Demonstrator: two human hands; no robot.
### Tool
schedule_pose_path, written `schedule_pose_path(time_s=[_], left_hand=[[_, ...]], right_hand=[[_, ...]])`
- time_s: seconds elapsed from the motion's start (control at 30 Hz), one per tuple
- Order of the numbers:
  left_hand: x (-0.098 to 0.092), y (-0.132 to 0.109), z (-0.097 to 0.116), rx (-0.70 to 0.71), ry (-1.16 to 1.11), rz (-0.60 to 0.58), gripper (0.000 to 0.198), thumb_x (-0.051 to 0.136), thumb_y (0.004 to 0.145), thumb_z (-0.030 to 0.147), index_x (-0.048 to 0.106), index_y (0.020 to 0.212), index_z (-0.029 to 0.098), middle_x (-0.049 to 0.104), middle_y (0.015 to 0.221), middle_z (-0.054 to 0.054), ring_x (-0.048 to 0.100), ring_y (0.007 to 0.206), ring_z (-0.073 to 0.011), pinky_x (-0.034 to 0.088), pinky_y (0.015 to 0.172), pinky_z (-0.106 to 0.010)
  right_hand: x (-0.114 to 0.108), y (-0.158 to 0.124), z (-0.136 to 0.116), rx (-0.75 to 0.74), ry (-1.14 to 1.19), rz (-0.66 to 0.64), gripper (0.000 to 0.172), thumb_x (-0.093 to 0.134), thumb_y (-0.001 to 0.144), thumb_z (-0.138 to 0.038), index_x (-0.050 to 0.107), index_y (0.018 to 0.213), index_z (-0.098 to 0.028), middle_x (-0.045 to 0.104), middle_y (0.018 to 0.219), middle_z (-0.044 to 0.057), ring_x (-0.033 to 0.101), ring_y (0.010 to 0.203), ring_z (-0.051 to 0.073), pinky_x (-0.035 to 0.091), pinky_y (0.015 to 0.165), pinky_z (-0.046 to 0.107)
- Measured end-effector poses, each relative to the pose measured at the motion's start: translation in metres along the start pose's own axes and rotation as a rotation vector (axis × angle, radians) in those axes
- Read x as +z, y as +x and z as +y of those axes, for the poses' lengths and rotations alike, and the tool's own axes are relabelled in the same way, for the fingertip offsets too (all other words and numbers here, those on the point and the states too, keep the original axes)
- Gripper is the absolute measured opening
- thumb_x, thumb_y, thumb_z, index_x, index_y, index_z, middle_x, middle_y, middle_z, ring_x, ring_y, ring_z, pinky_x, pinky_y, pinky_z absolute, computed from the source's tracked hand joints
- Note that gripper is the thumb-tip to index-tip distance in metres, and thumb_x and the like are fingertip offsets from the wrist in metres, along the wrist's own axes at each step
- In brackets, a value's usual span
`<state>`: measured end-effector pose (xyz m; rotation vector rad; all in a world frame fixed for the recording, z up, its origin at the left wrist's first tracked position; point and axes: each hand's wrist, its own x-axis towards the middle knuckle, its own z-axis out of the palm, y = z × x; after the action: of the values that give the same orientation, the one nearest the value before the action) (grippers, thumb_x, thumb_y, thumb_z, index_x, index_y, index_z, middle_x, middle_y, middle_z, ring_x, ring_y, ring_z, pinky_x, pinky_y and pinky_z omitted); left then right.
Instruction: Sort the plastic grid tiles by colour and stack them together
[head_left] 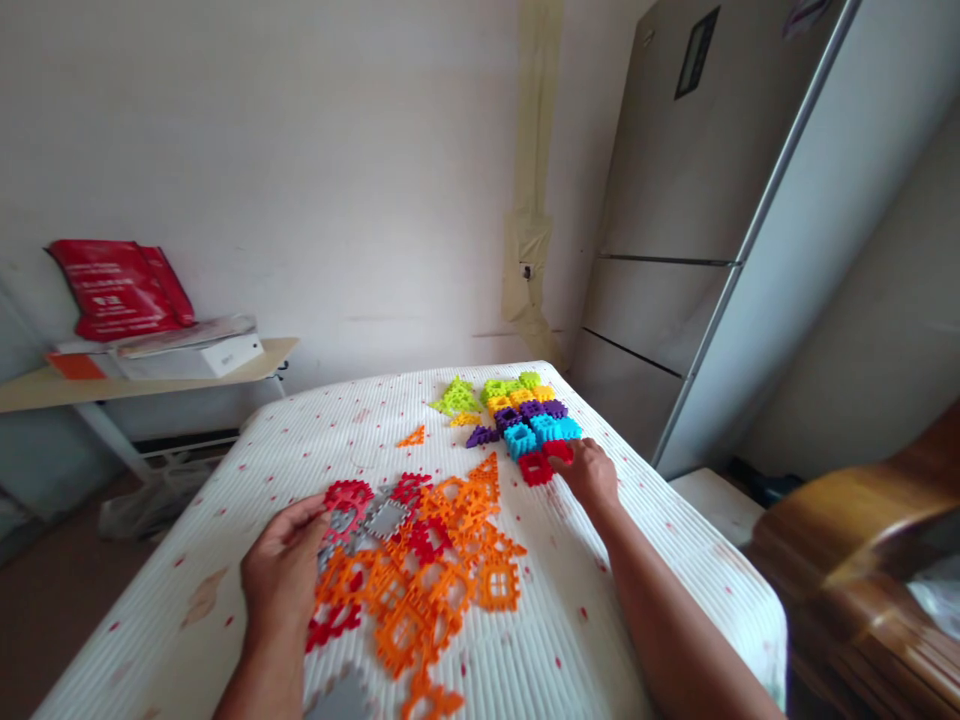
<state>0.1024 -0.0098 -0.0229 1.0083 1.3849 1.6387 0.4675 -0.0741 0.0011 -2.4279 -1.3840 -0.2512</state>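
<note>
On the left, my left hand (283, 560) pinches the edge of a round red interlocking toy piece (349, 494) between thumb and fingers. That piece is at the left end of a loose pile of flat orange pieces (401, 630), mixed with red and grey ones such as a grey square (388, 518). Farther right, my right hand (592, 475) has its thumb and fingers closed on a red block (556, 452). This block stands beside another red block (535, 468), in front of a row of light blue blocks (520, 440).
Behind the blue row stand purple (531, 409), yellow (522, 396) and green blocks (496, 389). Loose green pieces (457, 396) and an orange triangle (412, 437) lie to their left. A fridge (660, 220) stands right of the table (600, 640); a shelf (279, 355) is at left.
</note>
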Motion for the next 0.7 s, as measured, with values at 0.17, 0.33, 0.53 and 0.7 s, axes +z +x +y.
schedule_pose_path(time_s=[0.17, 0.33, 0.53, 0.7], left_hand=[[0.0027, -0.0021, 0.0039, -0.009, -0.007, -0.004, 0.041, 0.068, 0.049, 0.030, 0.067, 0.088, 0.017, 0.066, 0.081, -0.003, 0.056, 0.069, -0.0150, 0.043, 0.058, -0.025], [0.0039, -0.0021, 0.0053, 0.011, -0.003, 0.003, 0.041, 0.068, 0.048, 0.031, 0.067, 0.087, 0.016, 0.066, 0.081, -0.004, 0.057, 0.068, -0.0157, 0.043, 0.056, -0.025], [0.0032, -0.0027, 0.0051, 0.018, 0.011, 0.004, 0.042, 0.068, 0.049, 0.032, 0.066, 0.088, 0.017, 0.067, 0.081, -0.003, 0.057, 0.068, -0.0161, 0.043, 0.056, -0.025], [0.0019, -0.0009, 0.0007, 0.030, 0.032, -0.026, 0.042, 0.068, 0.053, 0.033, 0.066, 0.091, 0.017, 0.067, 0.084, -0.003, 0.058, 0.072, -0.0165, 0.045, 0.062, -0.027]], right_hand=[[0.0025, 0.0026, -0.0023, 0.006, -0.026, -0.018, 0.032, 0.053, 0.081, -0.043, 0.064, 0.093, -0.016, 0.062, 0.092, 0.010, 0.059, 0.086, 0.021, 0.039, 0.066, 0.028], [0.0063, 0.0045, -0.0030, 0.009, -0.025, -0.012, 0.034, 0.052, 0.081, -0.045, 0.063, 0.095, -0.016, 0.062, 0.094, 0.011, 0.058, 0.090, 0.022, 0.040, 0.068, 0.028], [0.0079, 0.0051, -0.0043, 0.020, -0.033, -0.031, 0.035, 0.051, 0.082, -0.046, 0.062, 0.097, -0.016, 0.062, 0.097, 0.011, 0.056, 0.094, 0.023, 0.040, 0.069, 0.030], [0.0068, 0.0040, -0.0040, 0.021, -0.031, -0.009, 0.036, 0.052, 0.081, -0.045, 0.061, 0.100, -0.017, 0.061, 0.099, 0.011, 0.056, 0.093, 0.024, 0.040, 0.068, 0.030]])
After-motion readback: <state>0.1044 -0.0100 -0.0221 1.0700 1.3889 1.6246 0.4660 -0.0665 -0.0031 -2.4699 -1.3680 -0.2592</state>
